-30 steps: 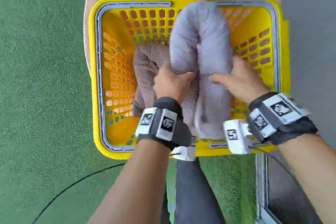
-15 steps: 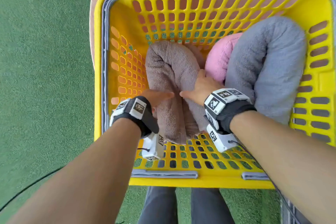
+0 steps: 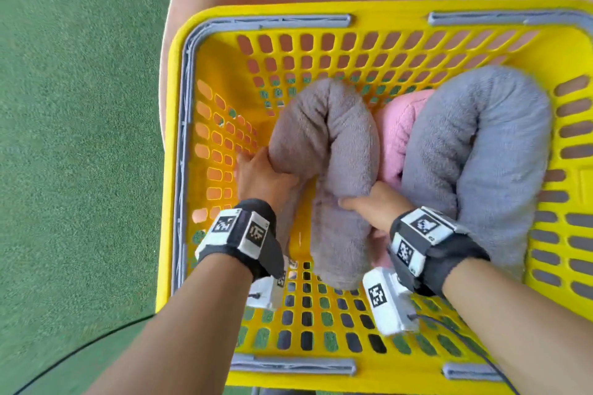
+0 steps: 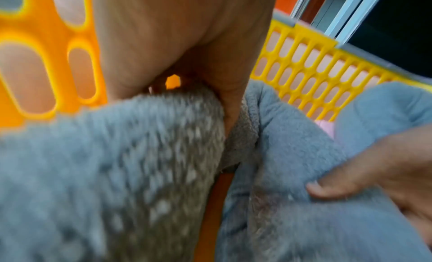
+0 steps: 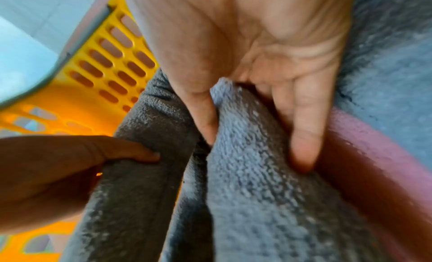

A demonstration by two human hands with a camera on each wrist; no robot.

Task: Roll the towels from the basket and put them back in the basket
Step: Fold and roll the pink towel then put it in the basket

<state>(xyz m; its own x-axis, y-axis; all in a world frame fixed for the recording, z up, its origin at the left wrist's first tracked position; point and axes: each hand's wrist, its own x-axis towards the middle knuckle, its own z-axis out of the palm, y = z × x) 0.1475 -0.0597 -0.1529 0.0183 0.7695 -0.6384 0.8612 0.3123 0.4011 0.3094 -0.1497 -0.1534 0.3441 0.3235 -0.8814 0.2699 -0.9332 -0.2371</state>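
The left hand (image 3: 261, 178) grips one limb of the bent brown towel roll (image 3: 333, 170), thumb pressed into it. The right hand (image 3: 373, 207) pinches the other limb between thumb and fingers. Just beyond the right hand lie a pink towel (image 3: 398, 131) and a grey towel roll (image 3: 481, 151), all inside the yellow basket (image 3: 321, 54).

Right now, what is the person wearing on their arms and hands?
The hands are bare, no gloves or sleeves. Around each wrist, left hand and right hand, sits a black fabric band carrying white square blocks printed with black-and-white pixel patterns. A white box with the same kind of pattern hangs under each wrist, and a thin dark cable trails from the right one.
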